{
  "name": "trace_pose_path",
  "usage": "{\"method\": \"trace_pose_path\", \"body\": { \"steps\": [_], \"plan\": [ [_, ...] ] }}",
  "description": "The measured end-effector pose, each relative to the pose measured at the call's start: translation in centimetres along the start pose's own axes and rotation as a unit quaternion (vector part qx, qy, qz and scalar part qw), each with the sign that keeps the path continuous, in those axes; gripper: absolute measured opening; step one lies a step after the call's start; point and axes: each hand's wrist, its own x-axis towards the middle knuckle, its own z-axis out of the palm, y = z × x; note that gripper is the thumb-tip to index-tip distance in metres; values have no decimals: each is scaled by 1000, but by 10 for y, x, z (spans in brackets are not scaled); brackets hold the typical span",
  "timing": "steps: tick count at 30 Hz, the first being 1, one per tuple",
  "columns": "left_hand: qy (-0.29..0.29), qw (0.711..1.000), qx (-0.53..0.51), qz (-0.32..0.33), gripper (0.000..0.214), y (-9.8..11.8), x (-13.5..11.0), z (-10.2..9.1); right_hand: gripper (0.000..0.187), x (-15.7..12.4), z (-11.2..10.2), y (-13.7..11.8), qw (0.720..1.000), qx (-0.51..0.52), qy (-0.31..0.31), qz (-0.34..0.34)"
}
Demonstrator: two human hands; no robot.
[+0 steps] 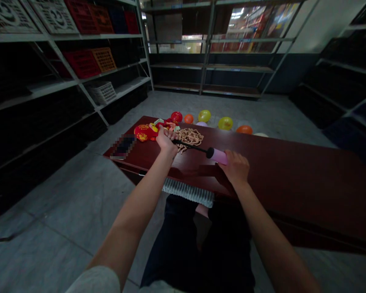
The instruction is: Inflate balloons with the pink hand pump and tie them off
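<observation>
A hand balloon pump [220, 156] with a pink barrel and a long black rod is stretched between my hands above the table. My left hand [167, 138] is closed around the far end of the rod; its handle is hidden by my fingers. On the right, my right hand [236, 166] wraps the pink barrel. Just past the rod lies a tangled heap of tan, cord-like pieces [191, 137]. Beside my left hand sits a red and yellow patterned item [144, 132], with small colourful pieces around it.
The dark red table [280, 171] spans the front, with a blurred-out phone-like object [123, 146] at its left end. Clear ribbed material [187, 191] hangs at the near edge. Several balloons [225, 123] show beyond the far edge. Shelves with crates [103, 59] stand left.
</observation>
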Motion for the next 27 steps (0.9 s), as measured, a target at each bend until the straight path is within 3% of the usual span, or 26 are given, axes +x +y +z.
{"method": "trace_pose_path", "body": {
  "steps": [5, 12, 15, 18, 21, 27],
  "plan": [
    [-23, 1000, 1, -8, 51, -37, -9, 8, 34, -2, 5, 5, 999, 27, 19, 20],
    [-57, 997, 29, -32, 52, -113, -50, 23, 34, -4, 5, 5, 996, 55, 36, 57],
    [-61, 997, 31, -42, 51, -128, -59, 29, 34, -5, 2, 8, 994, 56, 33, 86],
    [-58, 996, 40, -61, 51, -125, -57, 32, 32, -3, -3, 7, 994, 47, 16, 99],
    [-38, 996, 47, -69, 51, -110, -49, 32, 33, -1, -9, 4, 997, 33, -3, 65],
    [-7, 997, 36, -64, 44, -47, -31, 16, 40, -6, -18, 3, 998, -21, -21, -46]
  ]
}}
